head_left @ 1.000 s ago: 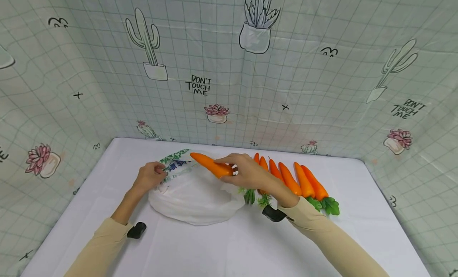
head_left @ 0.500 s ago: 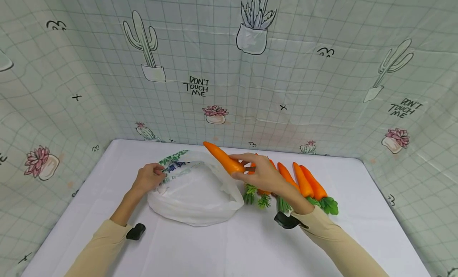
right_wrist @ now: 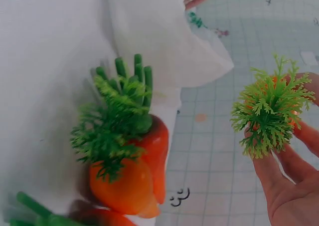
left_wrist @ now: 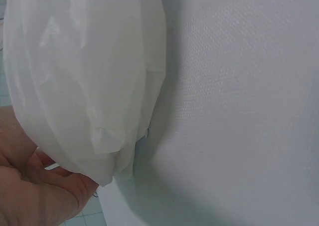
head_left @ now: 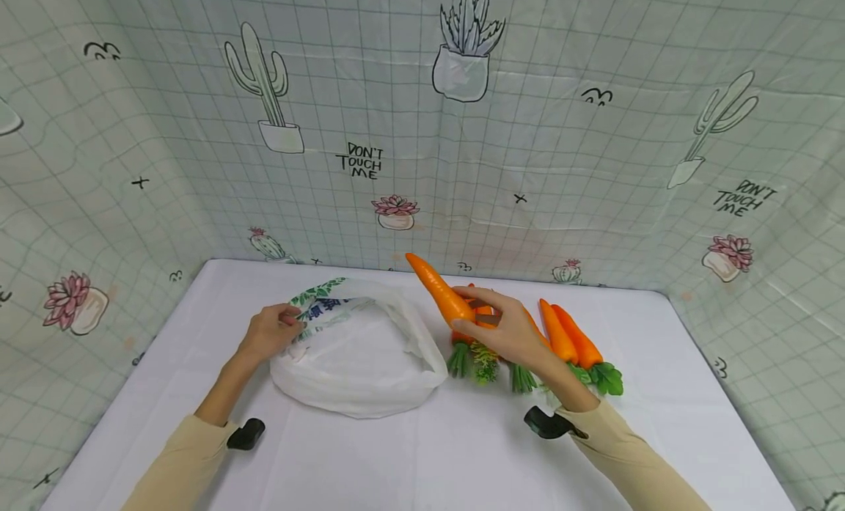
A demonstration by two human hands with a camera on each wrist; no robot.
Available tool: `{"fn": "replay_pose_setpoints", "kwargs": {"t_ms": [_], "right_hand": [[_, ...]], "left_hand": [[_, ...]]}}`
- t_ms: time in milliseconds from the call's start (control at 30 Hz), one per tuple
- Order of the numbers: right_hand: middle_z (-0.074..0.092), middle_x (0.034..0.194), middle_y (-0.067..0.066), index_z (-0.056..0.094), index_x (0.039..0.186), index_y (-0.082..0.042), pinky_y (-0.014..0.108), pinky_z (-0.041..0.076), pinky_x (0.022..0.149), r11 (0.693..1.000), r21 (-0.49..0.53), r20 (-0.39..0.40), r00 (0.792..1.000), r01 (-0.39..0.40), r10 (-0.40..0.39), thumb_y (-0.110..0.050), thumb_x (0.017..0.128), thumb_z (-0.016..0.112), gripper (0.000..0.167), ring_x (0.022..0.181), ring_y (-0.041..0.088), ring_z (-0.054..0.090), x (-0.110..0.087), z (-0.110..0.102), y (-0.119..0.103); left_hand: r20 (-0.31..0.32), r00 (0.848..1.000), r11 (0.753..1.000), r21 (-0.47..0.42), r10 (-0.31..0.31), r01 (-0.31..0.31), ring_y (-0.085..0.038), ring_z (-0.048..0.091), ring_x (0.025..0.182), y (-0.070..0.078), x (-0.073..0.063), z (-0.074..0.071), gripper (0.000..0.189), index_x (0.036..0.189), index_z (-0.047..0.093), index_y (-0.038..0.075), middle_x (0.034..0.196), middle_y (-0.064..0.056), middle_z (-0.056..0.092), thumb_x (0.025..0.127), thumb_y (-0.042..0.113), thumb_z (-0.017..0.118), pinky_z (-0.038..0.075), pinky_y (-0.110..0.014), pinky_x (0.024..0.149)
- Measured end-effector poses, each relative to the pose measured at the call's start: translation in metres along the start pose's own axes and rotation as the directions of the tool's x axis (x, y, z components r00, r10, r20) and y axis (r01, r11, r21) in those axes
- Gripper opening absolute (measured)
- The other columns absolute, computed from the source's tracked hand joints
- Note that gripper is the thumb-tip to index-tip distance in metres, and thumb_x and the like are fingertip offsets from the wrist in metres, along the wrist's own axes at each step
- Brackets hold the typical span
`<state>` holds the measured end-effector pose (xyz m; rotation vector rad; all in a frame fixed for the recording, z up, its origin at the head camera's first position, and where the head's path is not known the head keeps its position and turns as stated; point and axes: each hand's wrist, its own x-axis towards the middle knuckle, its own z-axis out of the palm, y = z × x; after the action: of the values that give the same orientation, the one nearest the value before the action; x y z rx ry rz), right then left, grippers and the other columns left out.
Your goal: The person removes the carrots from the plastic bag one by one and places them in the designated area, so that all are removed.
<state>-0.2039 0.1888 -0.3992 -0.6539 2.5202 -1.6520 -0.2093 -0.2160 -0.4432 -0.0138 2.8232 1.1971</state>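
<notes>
A white plastic bag [head_left: 359, 397] with green and blue print lies with its mouth spread wide on the table. My left hand [head_left: 269, 331] pinches the bag's left rim; the left wrist view shows the fingers against the gathered bag plastic [left_wrist: 94, 86]. Raised between the bag and the other carrots, an orange carrot [head_left: 437, 287] points up and to the left, gripped by my right hand [head_left: 513, 333] near its thick end. Its feathery green top [right_wrist: 271, 111] faces the right wrist camera. The inside bottom of the bag is hard to make out.
Several orange carrots with green tops lie in a row right of the bag, including a rightmost carrot [head_left: 578, 336] with broad leaves [head_left: 609, 379]. My right forearm partly covers the row. A white-covered table [head_left: 396, 467] meets a printed cloth backdrop [head_left: 455, 166] behind and at the sides.
My right hand has moved right with the carrot, from over the bag's mouth to above the carrot row, and the carrot now points more upward. My left hand stays at the bag's rim.
</notes>
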Motion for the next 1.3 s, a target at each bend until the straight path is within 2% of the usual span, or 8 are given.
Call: {"fn": "replay_pose_setpoints", "kwargs": {"t_ms": [133, 333, 533, 633, 767, 933, 1300], "right_hand": [[0.06, 0.142, 0.011, 0.062, 0.142, -0.013, 0.031, 0.059, 0.088, 1.0, 0.024, -0.027, 1.0, -0.015, 0.016, -0.018, 0.091, 0.08, 0.054, 0.11, 0.03, 0.07, -0.008, -0.007, 0.007], [0.063, 0.134, 0.014, 0.063, 0.138, -0.009, 0.029, 0.057, 0.09, 0.998, 0.058, -0.087, 0.996, -0.006, 0.011, -0.012, 0.091, 0.079, 0.05, 0.116, 0.031, 0.064, -0.018, -0.017, 0.023], [0.061, 0.135, 0.014, 0.062, 0.138, -0.006, 0.024, 0.055, 0.093, 0.996, 0.08, -0.132, 0.991, -0.026, 0.037, -0.01, 0.093, 0.077, 0.047, 0.115, 0.022, 0.06, -0.029, -0.028, 0.033], [0.061, 0.136, 0.017, 0.062, 0.138, -0.004, 0.023, 0.055, 0.092, 0.996, 0.081, -0.158, 0.987, -0.024, 0.036, -0.01, 0.093, 0.076, 0.048, 0.114, 0.017, 0.061, -0.034, -0.034, 0.036], [0.059, 0.138, 0.019, 0.061, 0.139, -0.002, 0.024, 0.057, 0.088, 0.997, 0.082, -0.188, 0.982, -0.016, 0.031, -0.008, 0.093, 0.076, 0.048, 0.114, 0.015, 0.062, -0.041, -0.042, 0.042], [0.06, 0.139, 0.013, 0.06, 0.14, -0.005, 0.021, 0.054, 0.091, 0.997, 0.056, -0.23, 0.972, -0.043, 0.055, -0.012, 0.095, 0.075, 0.048, 0.115, 0.012, 0.062, -0.05, -0.051, 0.049], [0.062, 0.138, 0.006, 0.057, 0.144, -0.008, 0.018, 0.054, 0.088, 0.992, 0.015, -0.307, 0.944, -0.125, 0.123, -0.021, 0.098, 0.072, 0.05, 0.115, 0.007, 0.06, -0.069, -0.073, 0.059]], "left_hand": [[-0.018, 0.998, 0.999, -0.016, 0.052, -0.052, -0.042, 0.066, 0.099, -0.001, -0.004, -0.002, 0.035, 0.124, 0.061, -0.016, 0.105, -0.027, 0.067, 0.096, 0.007, 0.063, 0.055, -0.051, 0.085], [-0.09, 0.988, 0.992, -0.023, 0.122, -0.124, -0.038, 0.067, 0.095, -0.002, -0.01, -0.001, 0.03, 0.121, 0.064, -0.014, 0.101, -0.024, 0.069, 0.095, 0.002, 0.063, 0.055, -0.047, 0.084], [-0.132, 0.979, 0.986, -0.032, 0.158, -0.163, -0.038, 0.068, 0.097, 0.001, -0.017, -0.001, 0.029, 0.121, 0.065, -0.014, 0.101, -0.023, 0.069, 0.096, 0.002, 0.063, 0.057, -0.047, 0.086], [-0.149, 0.975, 0.985, -0.024, 0.165, -0.17, -0.037, 0.067, 0.097, 0.002, -0.02, -0.001, 0.029, 0.122, 0.065, -0.013, 0.102, -0.023, 0.07, 0.097, 0.002, 0.063, 0.057, -0.046, 0.086], [-0.176, 0.97, 0.985, 0.001, 0.17, -0.172, -0.035, 0.067, 0.097, 0.003, -0.025, -0.002, 0.029, 0.123, 0.065, -0.011, 0.102, -0.021, 0.07, 0.096, 0.002, 0.064, 0.056, -0.037, 0.082], [-0.203, 0.962, 0.983, 0.009, 0.181, -0.183, -0.034, 0.066, 0.096, 0.004, -0.03, -0.003, 0.029, 0.123, 0.065, -0.01, 0.102, -0.021, 0.07, 0.096, 0.001, 0.066, 0.052, -0.026, 0.076], [-0.234, 0.955, 0.983, 0.024, 0.183, -0.182, -0.033, 0.066, 0.091, 0.002, -0.043, -0.005, 0.028, 0.119, 0.067, -0.01, 0.098, -0.019, 0.071, 0.094, 0.002, 0.068, 0.05, -0.025, 0.073]]}}
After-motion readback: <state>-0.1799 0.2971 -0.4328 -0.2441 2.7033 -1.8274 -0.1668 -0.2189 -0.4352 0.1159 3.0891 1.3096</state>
